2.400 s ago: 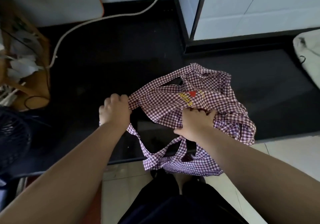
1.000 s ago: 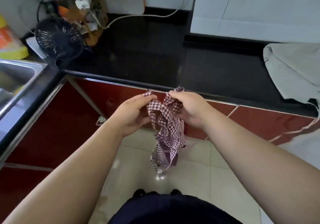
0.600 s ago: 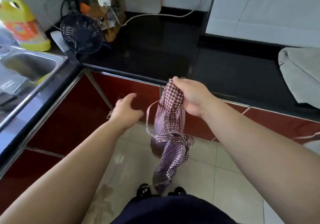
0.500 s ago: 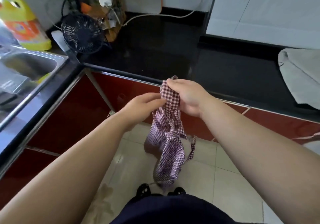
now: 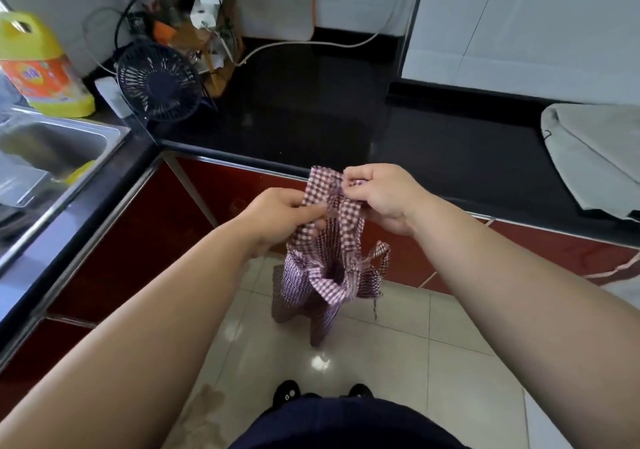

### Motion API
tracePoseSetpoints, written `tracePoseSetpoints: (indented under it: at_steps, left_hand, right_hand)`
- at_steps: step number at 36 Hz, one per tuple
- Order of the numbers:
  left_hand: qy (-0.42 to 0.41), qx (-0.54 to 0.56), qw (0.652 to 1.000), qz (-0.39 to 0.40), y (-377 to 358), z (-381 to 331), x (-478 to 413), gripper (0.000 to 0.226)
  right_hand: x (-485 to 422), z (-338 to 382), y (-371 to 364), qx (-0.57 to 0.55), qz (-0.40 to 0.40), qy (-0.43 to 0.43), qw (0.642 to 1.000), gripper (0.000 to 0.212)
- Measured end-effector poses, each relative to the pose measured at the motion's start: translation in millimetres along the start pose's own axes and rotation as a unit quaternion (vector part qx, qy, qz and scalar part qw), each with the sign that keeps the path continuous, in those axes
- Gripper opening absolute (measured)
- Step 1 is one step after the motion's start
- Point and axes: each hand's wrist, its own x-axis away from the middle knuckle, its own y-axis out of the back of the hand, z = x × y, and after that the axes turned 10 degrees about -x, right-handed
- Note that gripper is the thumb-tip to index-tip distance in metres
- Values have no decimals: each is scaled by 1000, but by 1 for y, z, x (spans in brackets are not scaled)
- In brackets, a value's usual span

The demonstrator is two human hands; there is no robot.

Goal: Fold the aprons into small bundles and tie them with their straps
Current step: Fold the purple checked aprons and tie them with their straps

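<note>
A red-and-white checked apron (image 5: 325, 268) hangs in the air in front of the black countertop's (image 5: 311, 116) front edge, over the tiled floor. My left hand (image 5: 280, 216) pinches its upper left edge. My right hand (image 5: 381, 195) grips the top right of the same cloth, fingers curled round it. The apron droops in loose folds below both hands, with a strap looping out at its right side. A grey cloth (image 5: 595, 157), perhaps another apron, lies on the countertop at the far right.
A steel sink (image 5: 52, 150) is at the left, with a yellow detergent bottle (image 5: 38, 67) behind it. A small black fan (image 5: 156, 81), a wooden box with plugs (image 5: 204, 32) and a white cable sit at the back. Red cabinet doors (image 5: 145, 226) run below the counter.
The apron came off the countertop and now hangs over the floor. My left hand let go briefly, then took hold of the top edge again beside my right hand.
</note>
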Motion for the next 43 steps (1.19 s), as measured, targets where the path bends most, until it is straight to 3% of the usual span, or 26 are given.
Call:
tracePoseSetpoints:
  at_steps: [3,5,7,11,14,16,18,20,22,25,27,30,34,37,39,43]
  left_hand:
    - [2,119,987,-108,22,4,-6,21]
    - [8,319,930,-180,38,4,-11,21]
    - [-2,417,881,-225,54,7,-15,20]
    - [-11,275,944,-182,59,8,-11,17]
    - [-15,234,962,-141,57,5,-12,16]
    - [-4,233,954,-189,59,3,-17,12]
    - [14,259,933,-250,61,3,-20,9]
    - [-9,280,929,-241,61,-2,-21,11]
    - [-47,244,947,-203,61,-7,-20,12]
    - [-31,187,955,-230,62,-9,-21,9]
    - [-44,205,949,-236,64,-12,-21,9]
    - [-102,272,926,-242,71,-19,-23,15]
    - [-6,223,918,-327,82,-4,-31,19]
    - [-63,224,925,-299,80,-12,-31,23]
    - [-105,232,922,-291,78,-24,-31,24]
    - [-72,207,947,-236,77,-20,-33,10]
  right_hand:
    - [-4,3,15,-70,-79,-6,994,44]
    - [-6,9,24,-126,-112,-2,986,40]
    - [-6,14,28,-171,-124,7,977,25]
    - [-9,24,36,-95,-131,34,986,21]
    - [-11,33,38,-156,-119,65,978,20]
    - [-13,35,41,-84,-145,85,982,12]
    - [-12,33,38,27,-151,101,983,23]
    - [-11,36,33,-5,-145,106,984,26]
    - [-13,43,29,-68,-128,109,983,13]
    - [-20,43,27,8,-137,125,983,8]
    - [-21,44,23,16,-171,165,971,9]
    - [-22,52,19,-31,-162,217,962,10]
    - [-26,52,13,38,-162,198,966,13]
    - [-31,60,8,-30,-159,228,960,10]
    - [-32,66,4,-72,-132,205,967,7]
    - [-36,62,-5,-58,-125,160,977,34]
